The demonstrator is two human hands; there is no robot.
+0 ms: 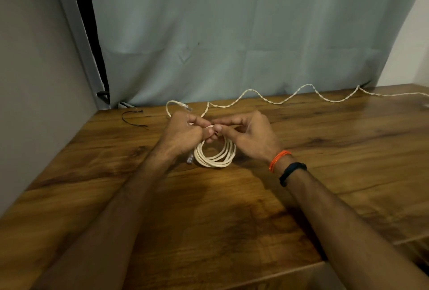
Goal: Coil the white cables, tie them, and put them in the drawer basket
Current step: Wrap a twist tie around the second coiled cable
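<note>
A white cable coil of several loops hangs from my two hands just above the wooden table. My left hand grips the top of the coil with curled fingers. My right hand pinches the coil's top right beside it. One plug end of the cable arcs up behind my left hand; another connector pokes out below my left wrist. A second white cable runs in waves along the table's back edge to the right. The drawer basket is not in view.
A thin black tie lies on the table at the back left. A grey-green curtain hangs behind the table and a grey wall stands on the left. The table's front right edge drops away.
</note>
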